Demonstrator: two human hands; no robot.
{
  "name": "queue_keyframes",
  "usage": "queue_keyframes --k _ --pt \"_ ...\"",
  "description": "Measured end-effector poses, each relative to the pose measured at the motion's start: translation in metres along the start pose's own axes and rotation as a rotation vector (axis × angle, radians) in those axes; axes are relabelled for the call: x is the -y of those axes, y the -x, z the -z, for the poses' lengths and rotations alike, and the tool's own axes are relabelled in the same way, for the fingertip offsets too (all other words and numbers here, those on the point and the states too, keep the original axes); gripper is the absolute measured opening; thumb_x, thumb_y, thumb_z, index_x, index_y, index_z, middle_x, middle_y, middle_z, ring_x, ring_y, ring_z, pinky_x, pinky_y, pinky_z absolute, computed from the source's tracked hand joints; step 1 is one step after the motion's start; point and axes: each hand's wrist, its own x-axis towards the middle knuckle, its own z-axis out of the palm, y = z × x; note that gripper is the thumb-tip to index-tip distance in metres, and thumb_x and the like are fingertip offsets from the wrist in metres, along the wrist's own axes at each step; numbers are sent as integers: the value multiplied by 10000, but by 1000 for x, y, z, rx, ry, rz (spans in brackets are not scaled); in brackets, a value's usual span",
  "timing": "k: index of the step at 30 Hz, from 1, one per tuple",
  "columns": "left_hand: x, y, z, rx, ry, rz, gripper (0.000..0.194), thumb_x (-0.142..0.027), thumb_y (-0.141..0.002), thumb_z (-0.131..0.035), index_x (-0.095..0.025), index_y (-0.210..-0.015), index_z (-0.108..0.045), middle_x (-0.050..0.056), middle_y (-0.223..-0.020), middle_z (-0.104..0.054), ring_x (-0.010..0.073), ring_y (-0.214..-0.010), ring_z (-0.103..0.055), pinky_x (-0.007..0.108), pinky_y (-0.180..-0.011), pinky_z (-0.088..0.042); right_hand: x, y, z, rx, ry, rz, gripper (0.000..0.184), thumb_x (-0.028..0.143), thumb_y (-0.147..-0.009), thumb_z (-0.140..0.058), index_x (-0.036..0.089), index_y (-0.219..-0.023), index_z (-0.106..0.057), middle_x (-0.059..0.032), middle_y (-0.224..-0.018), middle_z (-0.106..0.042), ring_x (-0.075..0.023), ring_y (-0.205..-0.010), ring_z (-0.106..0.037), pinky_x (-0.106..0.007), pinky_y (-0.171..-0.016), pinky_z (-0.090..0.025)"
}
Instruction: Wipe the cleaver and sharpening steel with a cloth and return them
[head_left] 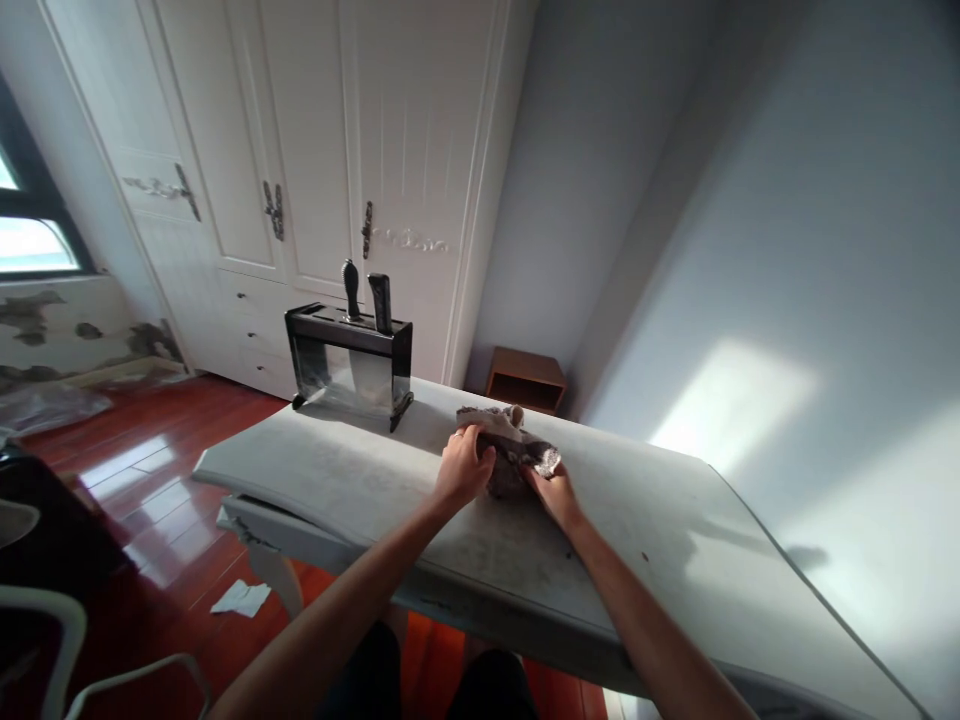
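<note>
A crumpled grey-brown cloth point(501, 428) is bunched up over the white table point(345, 475), near its middle. My left hand point(466, 468) grips its left side, fingers curled and thumb pressed in. On the right side, my right hand point(553, 490) holds a fold of it, with a paler patch showing beside the fingers. The fingertips of both hands are partly hidden by the folds. To the left, a black knife block point(349, 335) with clear sides stands on the table, and two black-handled tools are upright in its slots.
Behind the table stand a white wardrobe point(420, 150) and a small brown open box point(526, 368). A wall point(825, 250) runs along the right. White paper point(241, 598) lies on the red floor, and a white chair frame point(71, 625) is at lower left.
</note>
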Motion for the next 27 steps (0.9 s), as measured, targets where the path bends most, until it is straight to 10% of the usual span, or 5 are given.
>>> queue_keyframes --k 8,20,27 --pt "0 -5 -13 164 -32 176 730 -362 -847 -518 -25 -1456 -297 255 -1525 -288 341 -1430 -273 408 -1156 -236 5 10 24 -159 -128 -99 507 423 -673 -730 144 -1070 -587 -107 -1019 -695 -259 -932 -649 -412 -877 -513" --pt "-2 -12 -16 471 181 -30 550 -255 -816 -431 -119 -1342 -518 130 -1369 -556 270 -1267 -507 350 -1076 -363 63 -18 59 -2 -240 -4 390 332 -668 -708 177 -1013 -616 -67 -997 -697 -222 -913 -637 -346 -834 -500" --pt "-31 -2 -36 618 277 -193 468 -512 -912 -406 -180 -1163 -622 93 -1184 -662 252 -1093 -608 335 -960 -446 24 -32 112 -43 -33 -185 453 361 -626 -703 155 -1016 -604 -72 -870 -703 -211 -766 -660 -350 -724 -523"
